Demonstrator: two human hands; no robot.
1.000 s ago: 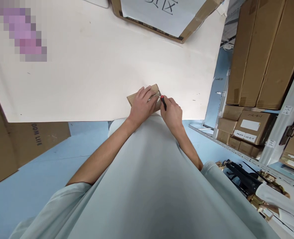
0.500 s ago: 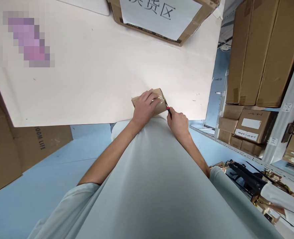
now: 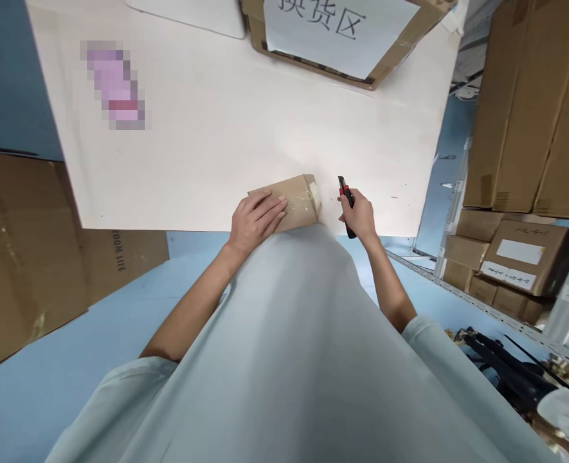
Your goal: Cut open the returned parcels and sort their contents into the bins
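A small cardboard box (image 3: 296,200) with clear tape lies at the table's near edge, close against my shirt. My left hand (image 3: 255,220) holds it by its left part, fingers stretched over the top and the thumb hidden. At the box's right end the edge looks parted, and something white shows there. To the right, apart from the box, my right hand (image 3: 361,213) is closed around a black and red utility knife (image 3: 346,191). The knife's tip points away from me, over the white table (image 3: 207,148).
A large carton (image 3: 380,67) with a paper sign stands at the table's back. A blurred purple item (image 3: 115,83) lies at the far left. Cartons (image 3: 28,257) stand on the floor at left. Shelving with stacked boxes (image 3: 515,257) is at right, with another person's sleeve (image 3: 566,411) below.
My right hand has drawn the utility knife away from the box's right end, out to the right. My left hand has slid left on the box, uncovering more of its top.
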